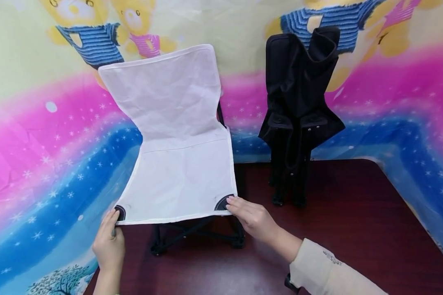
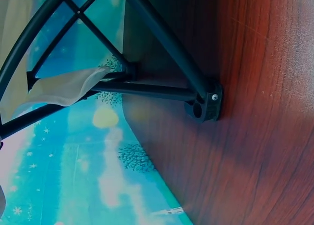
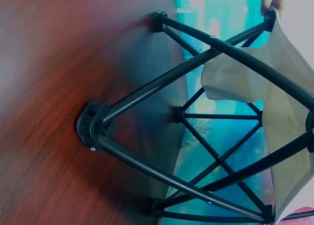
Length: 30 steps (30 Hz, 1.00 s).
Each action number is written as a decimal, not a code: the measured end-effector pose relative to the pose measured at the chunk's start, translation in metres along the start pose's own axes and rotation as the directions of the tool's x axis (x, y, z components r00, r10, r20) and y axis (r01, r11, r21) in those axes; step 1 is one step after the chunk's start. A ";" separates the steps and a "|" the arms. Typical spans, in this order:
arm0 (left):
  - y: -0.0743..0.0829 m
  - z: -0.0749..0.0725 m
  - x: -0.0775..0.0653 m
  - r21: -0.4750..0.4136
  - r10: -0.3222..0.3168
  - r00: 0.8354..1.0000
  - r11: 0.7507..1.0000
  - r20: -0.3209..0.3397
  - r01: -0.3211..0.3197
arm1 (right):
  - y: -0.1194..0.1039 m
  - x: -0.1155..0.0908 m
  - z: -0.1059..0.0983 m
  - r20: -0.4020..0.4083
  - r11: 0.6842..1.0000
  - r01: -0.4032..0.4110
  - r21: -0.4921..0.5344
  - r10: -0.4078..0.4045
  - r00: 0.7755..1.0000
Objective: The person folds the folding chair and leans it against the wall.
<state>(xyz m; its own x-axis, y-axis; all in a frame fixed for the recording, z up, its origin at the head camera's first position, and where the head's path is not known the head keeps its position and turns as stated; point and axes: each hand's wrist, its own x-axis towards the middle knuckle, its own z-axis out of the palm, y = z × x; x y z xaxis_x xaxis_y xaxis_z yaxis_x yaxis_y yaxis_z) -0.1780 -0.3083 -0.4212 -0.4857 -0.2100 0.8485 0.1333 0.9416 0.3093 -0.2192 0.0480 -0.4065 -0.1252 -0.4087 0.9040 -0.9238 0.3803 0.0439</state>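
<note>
My left hand [image 1: 110,241] grips one front corner of the white chair [image 1: 184,172], its fingers on the dark corner patch [image 1: 121,213]. My right hand [image 1: 256,219] holds the other front corner, fingers laid over its patch; the thumb I can't make out there. Between them the seat cloth spreads fairly flat, and the chair stands unfolded on the table [image 1: 354,233], its backrest rising away from me. Underneath, the black poles [image 1: 186,232] cross, and a foot [image 3: 93,126] shows close up from my right wrist.

If I pull harder on one corner than the other, I think the frame could twist and the chair tip. Pressing down with fingers beneath the seat might get them nipped where the poles meet. The far feet look near the table's edge, so a shove backward or to the left could push one off.

Farther right stands the black chair [image 1: 299,90], folded, apart from the white one but near enough that a sideways swing might knock it. Behind both hangs the printed cloth [image 1: 409,106], close to the backrest, which leaves little room to slide backward. My sleeve [image 1: 325,266] lies clear of the seat.
</note>
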 end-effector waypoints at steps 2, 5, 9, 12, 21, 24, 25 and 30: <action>0.001 0.000 0.001 -0.007 -0.015 1.000 1.000 -0.007 0.015 | 0.000 0.001 0.000 0.003 1.000 0.001 -0.007 -0.001 1.000; 0.004 0.001 0.002 -0.013 -0.023 1.000 1.000 -0.009 0.023 | 0.000 0.002 -0.001 0.009 1.000 -0.001 -0.007 0.001 1.000; 0.005 0.003 0.003 -0.025 -0.030 0.999 0.999 -0.011 0.029 | 0.001 0.004 -0.002 0.006 1.000 0.011 -0.008 -0.011 1.000; 0.006 0.003 0.004 -0.018 -0.030 1.000 0.999 -0.001 0.030 | 0.001 0.005 -0.001 -0.003 1.000 0.022 -0.013 -0.022 1.000; 0.006 0.003 0.009 -0.007 -0.042 0.999 0.999 -0.017 0.042 | 0.001 0.012 0.003 0.015 0.999 0.025 -0.026 -0.025 1.000; 0.007 0.005 0.010 -0.030 -0.030 0.998 0.999 -0.052 0.028 | 0.001 0.012 0.002 0.020 0.999 0.015 -0.028 -0.014 1.000; 0.008 0.006 0.011 -0.037 -0.025 0.998 0.999 -0.063 0.022 | 0.002 0.012 0.002 0.022 1.000 0.010 -0.029 -0.010 1.000; 0.012 0.008 0.013 -0.066 -0.026 0.996 0.998 -0.085 0.020 | 0.003 0.013 -0.001 0.026 0.999 0.003 -0.032 -0.002 1.000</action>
<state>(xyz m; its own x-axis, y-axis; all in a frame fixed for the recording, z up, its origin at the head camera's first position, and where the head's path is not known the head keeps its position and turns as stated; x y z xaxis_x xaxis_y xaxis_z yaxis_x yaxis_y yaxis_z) -0.1895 -0.2972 -0.4101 -0.4141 -0.2556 0.8736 0.1802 0.9177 0.3539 -0.2237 0.0444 -0.3943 -0.1323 -0.4307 0.8927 -0.9121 0.4055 0.0605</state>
